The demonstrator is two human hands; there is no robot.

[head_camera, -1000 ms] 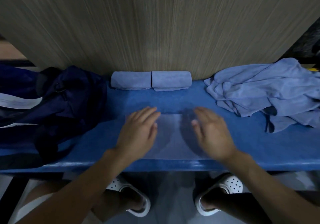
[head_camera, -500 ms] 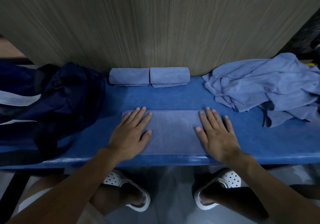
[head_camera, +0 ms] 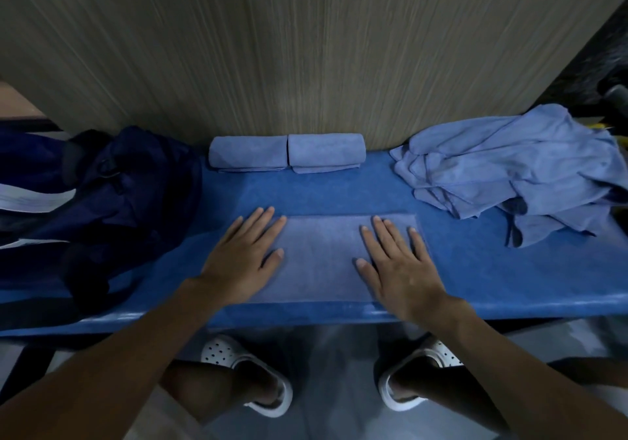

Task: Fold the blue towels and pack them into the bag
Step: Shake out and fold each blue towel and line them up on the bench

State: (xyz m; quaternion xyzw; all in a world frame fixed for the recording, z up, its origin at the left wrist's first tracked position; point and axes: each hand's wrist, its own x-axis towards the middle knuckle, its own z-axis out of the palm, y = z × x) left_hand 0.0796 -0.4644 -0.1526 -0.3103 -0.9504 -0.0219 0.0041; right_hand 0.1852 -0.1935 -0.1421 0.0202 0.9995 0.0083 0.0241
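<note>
Palms now sit wider apart: left hand (head_camera: 241, 259) and right hand (head_camera: 399, 266) press flat, fingers straight, gripping nothing, on the light-blue rectangular cloth towel (head_camera: 319, 256) right of the dark navy fabric bag (head_camera: 129, 201); smoothed, it looks ready to fold

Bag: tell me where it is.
In the head view the navy bag lies at the left end of the blue table, left of the two folded towels.

No readable text, label, brand, number or sign appears on anything.
</note>
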